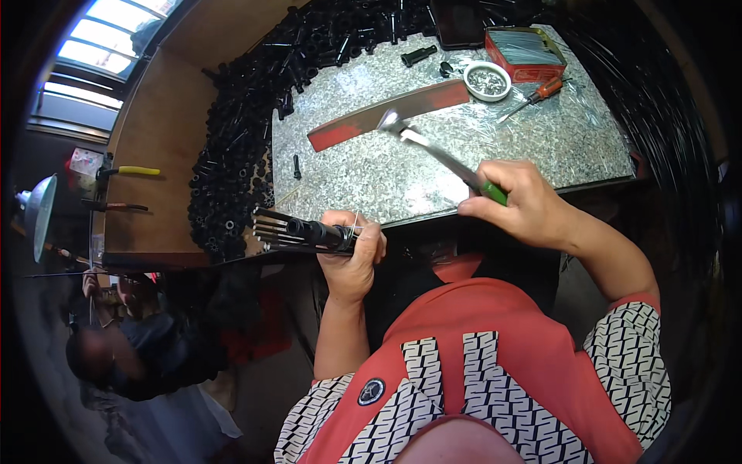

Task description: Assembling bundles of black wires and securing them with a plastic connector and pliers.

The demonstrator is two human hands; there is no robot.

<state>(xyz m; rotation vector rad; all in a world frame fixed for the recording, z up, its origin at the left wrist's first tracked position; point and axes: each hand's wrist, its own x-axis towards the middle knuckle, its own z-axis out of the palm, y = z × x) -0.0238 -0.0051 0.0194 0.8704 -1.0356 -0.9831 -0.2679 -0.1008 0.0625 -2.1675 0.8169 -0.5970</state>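
My left hand (352, 259) is closed around a bundle of thin dark rods (270, 232) and a black plastic tube (309, 230), which point left in front of the table edge. A fine pale wire (356, 223) stands up by its thumb. Held in my right hand (522, 197) is a long metal tool (440, 155) with a green grip. The broad, shiny head of that tool is over a reddish-brown curved bar (348, 128) on the speckled tabletop (371, 174); whether they touch I cannot tell. Blur hides the exact shape of its jaws or head.
Black plastic parts (232, 155) heap along the left and back. A white bowl of small metal pieces (487, 80), a red box (525, 54) and an orange-handled screwdriver (541, 93) lie at back right. Long dark rods (657, 108) hang beyond. Another person (139, 348) is at lower left.
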